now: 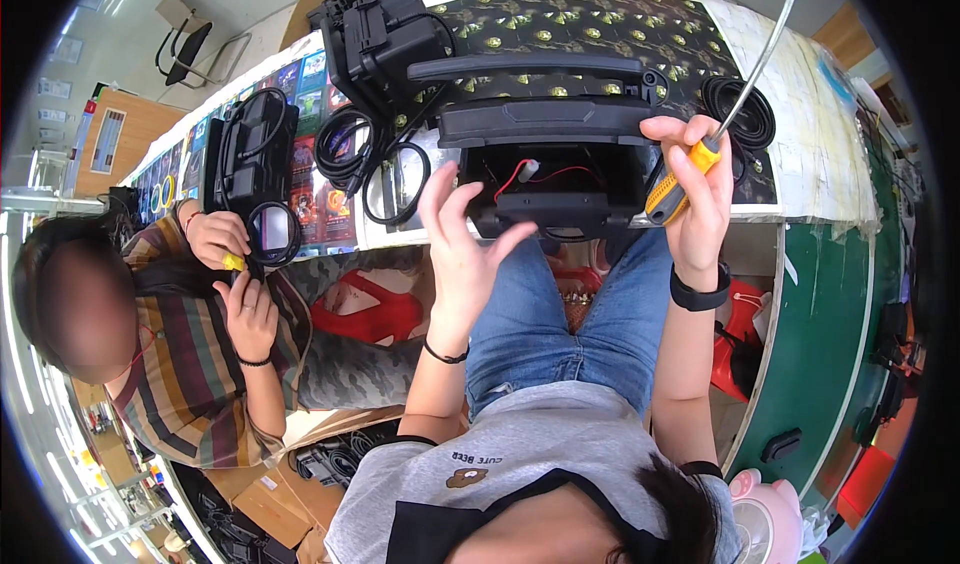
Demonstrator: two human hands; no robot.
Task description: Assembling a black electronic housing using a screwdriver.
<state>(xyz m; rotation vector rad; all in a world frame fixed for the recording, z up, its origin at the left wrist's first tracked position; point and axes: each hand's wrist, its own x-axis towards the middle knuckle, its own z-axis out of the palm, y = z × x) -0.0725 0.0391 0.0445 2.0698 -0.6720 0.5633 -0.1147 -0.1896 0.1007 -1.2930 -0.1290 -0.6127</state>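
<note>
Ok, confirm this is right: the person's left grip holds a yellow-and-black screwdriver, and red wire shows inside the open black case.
Not quite: the head view shows the yellow-and-black screwdriver in the person's right grip, not the left grip. The rest stands: red wire shows inside the open black case.

Between the left hand (462,229) and right hand (697,189), the open black case (545,122) leaves a way in, with red wires (511,178) crossing it. Its bulk blocks straight ahead; coiled cable (345,156) obstructs beyond the left hand, the screwdriver (668,197) beyond the right.
</note>
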